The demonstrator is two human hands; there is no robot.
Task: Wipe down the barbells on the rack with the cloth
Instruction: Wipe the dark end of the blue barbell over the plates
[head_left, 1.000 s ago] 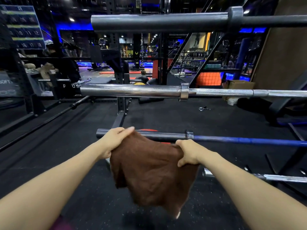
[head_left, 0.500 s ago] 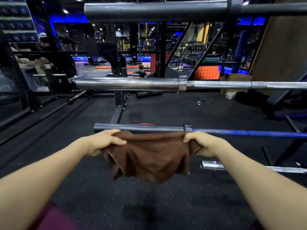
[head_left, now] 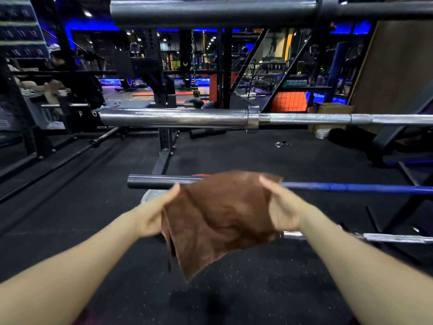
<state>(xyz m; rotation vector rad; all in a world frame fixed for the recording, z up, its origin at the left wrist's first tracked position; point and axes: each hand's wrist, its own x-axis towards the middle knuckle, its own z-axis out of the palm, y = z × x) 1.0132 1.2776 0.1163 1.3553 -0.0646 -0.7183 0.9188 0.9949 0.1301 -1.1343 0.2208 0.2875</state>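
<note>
A brown cloth [head_left: 218, 216] hangs spread between my hands, its lower corner pointing down. My left hand [head_left: 154, 214] grips its left edge and my right hand [head_left: 283, 207] grips its right edge. The cloth's top edge covers part of the blue-shafted barbell [head_left: 351, 187], whose dark sleeve [head_left: 150, 181] sticks out to the left. Above it lies a chrome barbell [head_left: 178, 117], and a dark grey barbell [head_left: 210, 10] runs across the top. A lower chrome bar [head_left: 393, 238] shows past my right wrist. Both hands are blurred.
The rack's dark frame [head_left: 403, 207] stands at the right. A black upright with a floor foot [head_left: 164, 156] is behind the bars. A spring collar [head_left: 280, 144] lies on the black rubber floor. Another barbell [head_left: 77, 153] lies on the floor at the left.
My hands have turned and lifted the cloth, opening it out from a sagging bunch into a flatter sheet that now overlaps the blue barbell. The view has dipped slightly.
</note>
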